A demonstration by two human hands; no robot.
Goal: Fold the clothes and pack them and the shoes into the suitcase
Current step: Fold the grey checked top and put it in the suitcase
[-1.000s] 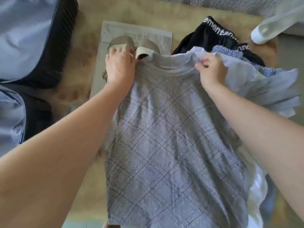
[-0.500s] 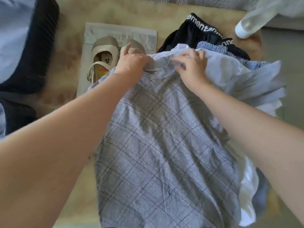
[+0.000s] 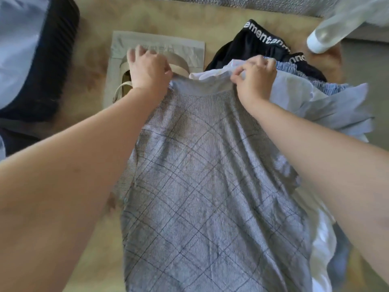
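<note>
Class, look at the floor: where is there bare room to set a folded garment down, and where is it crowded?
Bare floor lies between the suitcase and the newspaper under the shoes, and in a strip beyond the newspaper up to the grey fabric. The right is crowded: the checked garment overlaps the clothes pile, with a black garment behind.

The left hand [image 3: 147,68] and right hand [image 3: 255,79] spread apart along the checked garment's [image 3: 210,186] top edge, pulling it flat. The left hand now covers the shoes [image 3: 181,64].

Grey diamond-check top [image 3: 210,186]; black white-lettered waistband [image 3: 265,37]; beige shoes [image 3: 179,62].
</note>
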